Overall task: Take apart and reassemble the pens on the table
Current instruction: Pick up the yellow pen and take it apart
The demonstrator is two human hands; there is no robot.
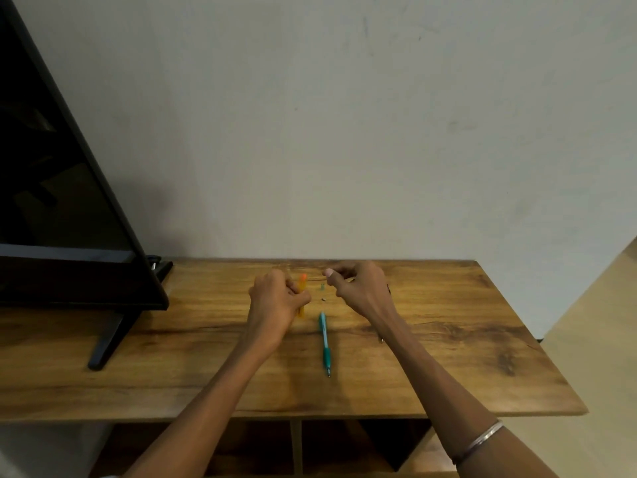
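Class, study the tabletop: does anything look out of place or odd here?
Yes: tiny loose bits lie on the table between the hands, beyond the teal pen. They look like stray pen parts and could get lost. Nothing looks spilled or broken.

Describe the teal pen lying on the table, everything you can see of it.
The teal pen is a slim plastic-looking stick with a darker teal grip band near its metal-looking tip, which points toward the person. It looks whole and lies flat on the wooden table, roughly lengthwise away from the viewer, between the two forearms. No hand touches it: the left hand grips an orange pen farther back, and the right hand is beyond it.
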